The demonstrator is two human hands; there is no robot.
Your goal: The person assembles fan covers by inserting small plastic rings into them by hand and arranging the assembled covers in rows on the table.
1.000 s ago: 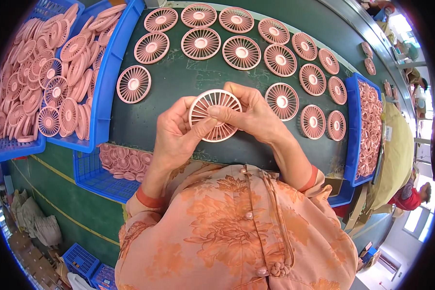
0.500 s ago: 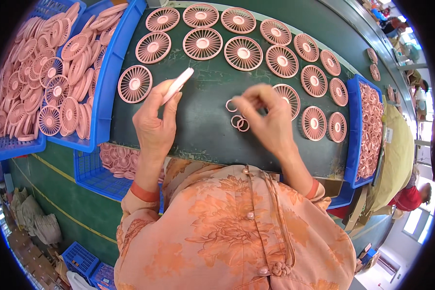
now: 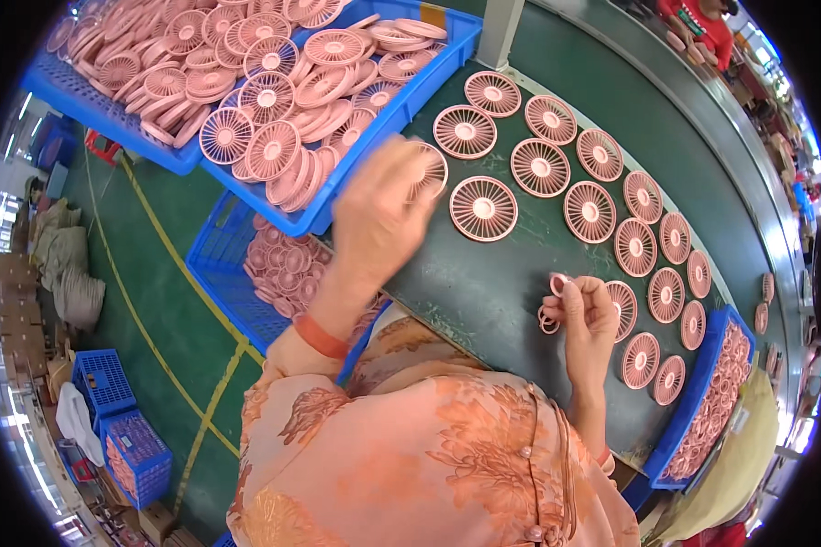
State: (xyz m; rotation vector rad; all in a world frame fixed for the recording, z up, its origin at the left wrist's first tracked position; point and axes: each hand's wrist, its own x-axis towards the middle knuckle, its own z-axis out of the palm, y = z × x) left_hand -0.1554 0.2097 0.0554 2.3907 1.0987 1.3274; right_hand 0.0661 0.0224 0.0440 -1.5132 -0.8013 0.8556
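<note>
My left hand (image 3: 379,214) is smeared by motion beside the blue crate's corner, its fingers overlapping a round pink spoked fan grille (image 3: 434,171). Whether it grips anything does not show. Another pink grille (image 3: 483,209) lies flat just right of it on the dark green table (image 3: 465,283). Over the table's right part, my right hand (image 3: 586,324) is closed, pinching a small pink ring (image 3: 558,283) between thumb and fingers. Below those fingertips lie a few loose pink rings (image 3: 547,321). Several more grilles (image 3: 589,211) lie spread in rows toward the far edge.
A blue crate (image 3: 401,114) heaped with pink grilles stands at the upper left, partly over a lower blue crate (image 3: 219,246) with more pink parts. A blue tray (image 3: 652,465) of pink rings sits at the table's right end. Beyond runs a long metal-edged bench (image 3: 739,169).
The grille my left hand held now lies on the table, and that hand has moved left toward the crate. My right hand has picked up a ring. The view has turned left.
</note>
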